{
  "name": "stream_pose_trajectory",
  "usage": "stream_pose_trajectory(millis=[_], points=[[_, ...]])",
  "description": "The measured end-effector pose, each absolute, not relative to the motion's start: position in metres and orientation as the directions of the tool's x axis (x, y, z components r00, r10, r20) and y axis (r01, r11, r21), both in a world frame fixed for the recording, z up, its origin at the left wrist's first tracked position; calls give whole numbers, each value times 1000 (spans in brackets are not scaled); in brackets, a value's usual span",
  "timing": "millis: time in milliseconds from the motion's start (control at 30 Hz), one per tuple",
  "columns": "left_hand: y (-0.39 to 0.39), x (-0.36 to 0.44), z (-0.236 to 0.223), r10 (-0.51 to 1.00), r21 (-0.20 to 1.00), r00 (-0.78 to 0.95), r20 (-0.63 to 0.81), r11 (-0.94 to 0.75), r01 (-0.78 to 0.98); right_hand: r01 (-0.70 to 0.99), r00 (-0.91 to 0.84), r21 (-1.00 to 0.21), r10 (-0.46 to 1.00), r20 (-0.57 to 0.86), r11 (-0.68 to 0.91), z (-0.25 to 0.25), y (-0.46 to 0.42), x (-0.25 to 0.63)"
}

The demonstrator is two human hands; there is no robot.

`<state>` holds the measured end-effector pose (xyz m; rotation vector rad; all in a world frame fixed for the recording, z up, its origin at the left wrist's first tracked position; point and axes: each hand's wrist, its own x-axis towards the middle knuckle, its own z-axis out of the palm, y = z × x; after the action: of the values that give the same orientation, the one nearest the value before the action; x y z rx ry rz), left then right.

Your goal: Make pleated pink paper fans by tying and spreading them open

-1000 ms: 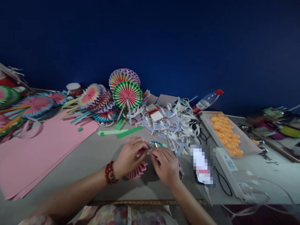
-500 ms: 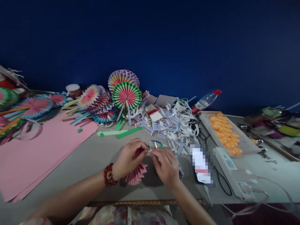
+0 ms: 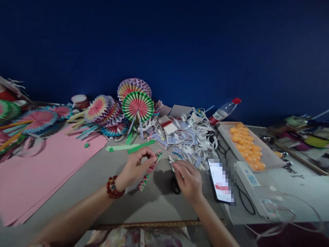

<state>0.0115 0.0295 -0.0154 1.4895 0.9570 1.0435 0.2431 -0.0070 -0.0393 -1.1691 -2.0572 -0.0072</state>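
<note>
My left hand (image 3: 137, 168) is closed on a narrow pleated paper fan (image 3: 144, 181), pink with green edges, held folded and tilted just above the table. Beside it on the right, my right hand (image 3: 189, 178) has its fingers pinched together. What they hold, if anything, is too small to make out. Scissors with a black handle (image 3: 175, 186) lie by those fingers, partly covered by them. Just beyond the fingertips is a clear tape roll (image 3: 177, 153) with a blue inner ring.
Pink paper sheets (image 3: 51, 171) lie at left. Finished paper fans (image 3: 138, 106) stand at the back, beside white paper strips (image 3: 197, 142). Green strips (image 3: 141, 146) lie ahead. Rightward are a phone (image 3: 221, 181), a bottle (image 3: 226, 111), a tray (image 3: 272, 159) of orange balls and a power strip (image 3: 254, 188).
My hands have moved apart, the right one drawing rightward. The fan in my left hand has turned from a spread pink face to a narrow folded edge. The scissors' black handle now shows.
</note>
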Motion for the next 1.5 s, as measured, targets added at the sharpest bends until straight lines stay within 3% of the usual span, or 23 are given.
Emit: stream_pose_trajectory(millis=[333,500,700,933,1200,1400,1500], points=[[28,9,-10,950,989,277,146,-150,-7,768,-463,-230,766,447,598,-58,-7,236],[28,7,-11,937,977,278,211,-196,-79,730,-404,-324,762,506,602,-59,-6,237],[30,3,-16,943,980,274,188,-161,-117,712,-327,-418,794,513,563,-62,-7,239],[30,4,-15,949,985,285,136,-97,-146,718,-306,-530,888,343,452,-70,-8,242],[28,1,-11,945,973,266,190,-146,-179,827,-366,-330,881,299,455,-60,7,243],[27,2,-11,947,967,244,207,-160,-197,819,-337,-420,920,202,392,-57,12,250],[26,2,-10,945,966,249,212,-164,-201,852,-334,-379,932,138,361,-58,13,251]])
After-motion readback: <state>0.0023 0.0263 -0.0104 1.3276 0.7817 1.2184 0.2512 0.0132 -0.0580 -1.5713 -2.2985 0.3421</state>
